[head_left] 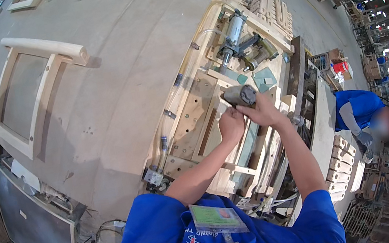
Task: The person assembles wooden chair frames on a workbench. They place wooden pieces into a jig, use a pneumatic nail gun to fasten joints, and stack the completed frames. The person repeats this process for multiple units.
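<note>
We took the silver metal pneumatic cylinder on the pale wooden fixture as our landmark. The dark grey, stubby cylindrical object was just on the wearer's side of it, above the fixture, with its long axis running roughly crosswise to the landmark's and its blunt end turned rightward. The right hand was the nearer one: it touched the object's underside, on the side away from the landmark, and looked closed around it, though we could not see all its fingers. The left hand, a little farther from the landmark, was curled into a fist beside the right; we could not tell whether it gripped anything. Flat greenish translucent pieces lay between the landmark and the right hand. Well to the landmark's left, a pale wooden rectangular frame rested on the broad beige table.

As for writing, we found lettering and a red-and-white emblem on the blue short-sleeved shirt, on the wearer's side of the landmark, and a green-and-white badge clipped there, its print too small to make out.
</note>
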The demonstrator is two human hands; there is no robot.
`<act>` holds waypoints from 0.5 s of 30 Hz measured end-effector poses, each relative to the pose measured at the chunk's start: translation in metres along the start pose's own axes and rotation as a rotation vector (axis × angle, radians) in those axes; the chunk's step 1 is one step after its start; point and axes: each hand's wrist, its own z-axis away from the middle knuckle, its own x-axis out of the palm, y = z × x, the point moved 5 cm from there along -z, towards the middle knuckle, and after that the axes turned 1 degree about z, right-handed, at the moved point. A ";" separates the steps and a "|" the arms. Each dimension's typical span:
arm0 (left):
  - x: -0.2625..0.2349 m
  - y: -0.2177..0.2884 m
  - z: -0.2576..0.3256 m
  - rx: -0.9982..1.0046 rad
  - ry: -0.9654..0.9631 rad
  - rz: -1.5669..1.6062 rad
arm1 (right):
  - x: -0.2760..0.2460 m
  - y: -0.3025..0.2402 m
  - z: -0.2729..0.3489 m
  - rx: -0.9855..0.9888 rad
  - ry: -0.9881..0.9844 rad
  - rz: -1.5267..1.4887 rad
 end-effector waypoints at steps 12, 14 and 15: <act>-0.090 -0.047 0.155 -0.599 -0.373 0.361 | 0.105 -0.069 0.100 -0.073 -0.316 -0.187; -0.097 -0.042 0.153 -0.538 -0.372 0.367 | 0.110 -0.075 0.099 -0.106 -0.307 -0.166; -0.099 -0.042 0.152 -0.507 -0.367 0.374 | 0.111 -0.077 0.096 -0.113 -0.313 -0.168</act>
